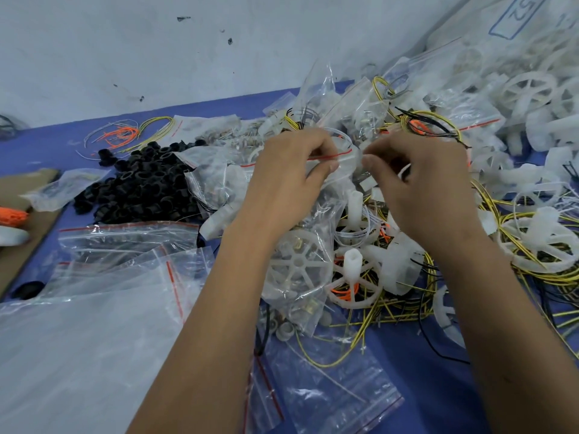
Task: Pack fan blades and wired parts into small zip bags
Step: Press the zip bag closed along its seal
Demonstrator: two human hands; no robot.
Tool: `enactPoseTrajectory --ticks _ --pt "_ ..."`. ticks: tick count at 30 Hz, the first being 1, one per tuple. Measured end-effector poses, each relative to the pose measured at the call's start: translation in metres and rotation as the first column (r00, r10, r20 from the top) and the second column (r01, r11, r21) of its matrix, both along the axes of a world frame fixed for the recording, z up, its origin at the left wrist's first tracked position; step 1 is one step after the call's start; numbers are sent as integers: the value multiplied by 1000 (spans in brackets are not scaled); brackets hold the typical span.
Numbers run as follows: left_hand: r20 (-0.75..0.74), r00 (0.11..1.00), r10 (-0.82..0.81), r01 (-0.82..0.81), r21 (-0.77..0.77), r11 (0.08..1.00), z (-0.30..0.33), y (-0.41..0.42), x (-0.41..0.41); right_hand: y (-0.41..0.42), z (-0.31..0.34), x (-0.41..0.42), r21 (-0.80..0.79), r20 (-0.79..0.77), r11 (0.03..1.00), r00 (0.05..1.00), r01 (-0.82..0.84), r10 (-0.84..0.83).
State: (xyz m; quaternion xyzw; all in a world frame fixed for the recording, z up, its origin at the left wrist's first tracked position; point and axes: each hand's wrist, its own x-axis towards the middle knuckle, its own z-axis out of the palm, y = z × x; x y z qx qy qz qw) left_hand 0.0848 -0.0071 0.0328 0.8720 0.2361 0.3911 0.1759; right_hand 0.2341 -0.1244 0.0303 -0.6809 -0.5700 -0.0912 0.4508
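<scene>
My left hand [288,173] and my right hand [416,183] are raised together over the middle of the pile. Between them they pinch the red-striped top edge of a small clear zip bag [341,158]. A white ring-shaped fan blade shows through the bag near its top. Below the hands lie loose white fan blades [354,277] tangled with yellow, black and orange wires [391,308]. A filled bag [297,274] with a white blade inside rests just under my left wrist.
A heap of black plastic rings [144,183] lies at the left. Empty zip bags [125,261] are spread at the front left and front centre on the blue table [416,364]. More white blades and packed bags are stacked at the right [532,98]. A white wall stands behind.
</scene>
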Motion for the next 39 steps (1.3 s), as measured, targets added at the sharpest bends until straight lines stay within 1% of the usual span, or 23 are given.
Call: enactPoseTrajectory --ticks 4,9,10,16,21,27,32,39 --pt "-5 1000 -17 17 -13 1000 0 -1 0 5 -6 -6 -10 -62 996 994 -87 86" --pt "-42 998 -40 39 -35 999 3 -3 -2 5 -11 -4 86 -174 988 974 -131 145" --pt "-47 998 -43 41 -32 999 3 -4 -3 5 -11 -4 105 -177 985 972 -139 157" --pt "-42 997 -64 62 -51 997 3 -7 -1 8 -13 -2 104 -59 985 988 -137 143" --pt "-36 996 -84 82 -47 996 3 -8 0 8 -13 -1 96 4 984 989 -149 150" --pt "-48 994 -101 99 -34 995 4 -7 -1 8 -14 -3 84 -3 985 988 -152 153" --pt "-65 996 -67 63 -53 997 3 -6 -3 8 -14 -3 72 10 989 991 -132 132" --pt "-69 997 -41 42 3 999 4 -1 -7 10 -16 -4 44 -41 991 991 -128 130"
